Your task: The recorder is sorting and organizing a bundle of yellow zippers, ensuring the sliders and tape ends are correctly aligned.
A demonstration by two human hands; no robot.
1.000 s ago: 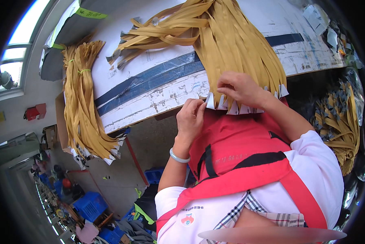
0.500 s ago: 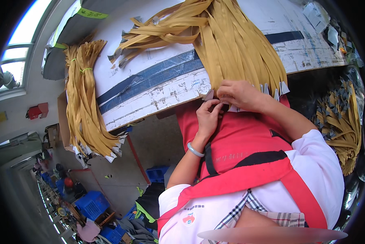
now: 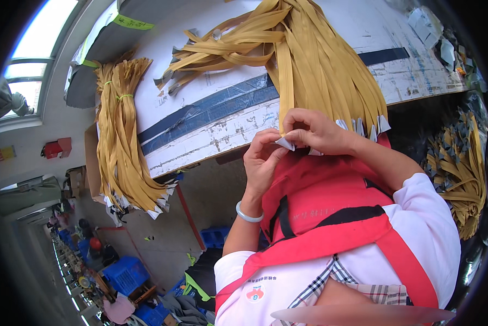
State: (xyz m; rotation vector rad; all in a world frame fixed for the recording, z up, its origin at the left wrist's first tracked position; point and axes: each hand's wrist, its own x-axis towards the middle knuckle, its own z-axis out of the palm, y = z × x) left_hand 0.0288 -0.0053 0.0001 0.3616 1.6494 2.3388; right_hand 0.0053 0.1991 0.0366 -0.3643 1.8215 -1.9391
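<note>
Pinching the white tip (image 3: 285,144) of a mustard strip (image 3: 286,81) between thumb and fingers, the left hand (image 3: 260,164) meets the right hand (image 3: 324,132), whose bent fingers touch the strip's end, their grip impossible to tell; the strip lies across the table (image 3: 211,142) to its near edge, beside a fanned bundle (image 3: 333,70)

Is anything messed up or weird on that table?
Yes, a little. The white table has a scuffed front edge with dark marks, so it looks worn. Some yellow strips also stick out sideways to the left, while the rest of the big bunch fans toward that edge.
</note>
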